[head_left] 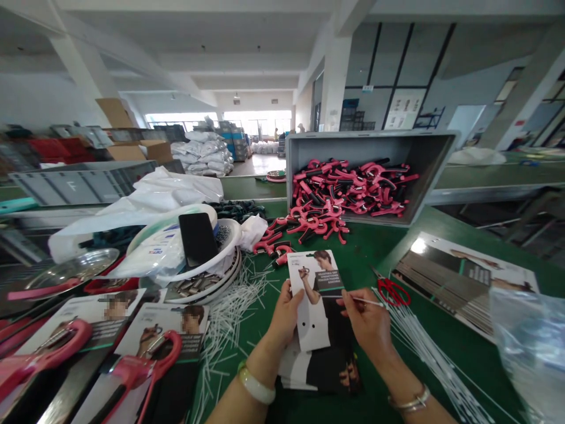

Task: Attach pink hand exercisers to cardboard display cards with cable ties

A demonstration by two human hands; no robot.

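Observation:
My left hand (286, 312) grips the left edge of a printed backing card (315, 333), thumb on its front. The card stands tilted above more backing cards (298, 371) on the green table. My right hand (369, 327) is closed by the card's right edge, pinching a thin white cable tie (371, 302). Whether the tie's tip passes through the card, I cannot tell. A bundle of white cable ties (430, 353) lies right of this hand, beside red-handled scissors (394, 292). To the left, pink-and-black hand grip strengtheners (132, 368) lie on similar cards.
Pink hand grips (318, 221) spill from a tipped grey crate (371, 139) ahead. Cut tie ends (238, 312) litter the table. Left are stacked bowls (232, 232) and a phone (197, 240). On the right are stacked cards (459, 282) and a clear plastic bag (534, 347).

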